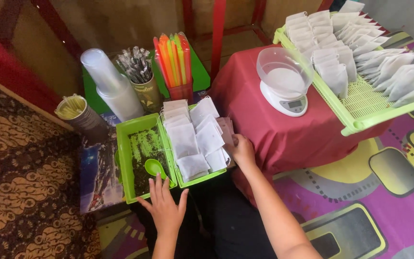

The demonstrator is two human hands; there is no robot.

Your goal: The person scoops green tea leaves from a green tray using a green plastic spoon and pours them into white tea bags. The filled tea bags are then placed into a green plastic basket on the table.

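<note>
View from above of a person seated on a bright patterned floor mat [389, 192]. At the upper right, a low table draped in dark red cloth [274, 129] carries a large lime-green slotted plastic tray [360, 103] filled with rows of white filled sachets, and beside it a small white kitchen scale with a clear bowl [283, 81]. In front of the person sit two lime-green plastic bins side by side: the left bin [123, 158] holds dark loose dried leaves and a small green plastic scoop [154, 167]; the right bin [197, 181] holds a stack of flat white paper sachets [192, 139]. Behind these stand stacked clear plastic cups [109, 86] and a red holder of coloured straws [173, 57]. The left hand [165, 206] lies flat with fingers spread at the near edge of the leaf bin. The right hand [241, 149] pinches the sachets at the right bin's far side. These sachets look light, thin, limp and easily creased, best taken by an edge or corner
</note>
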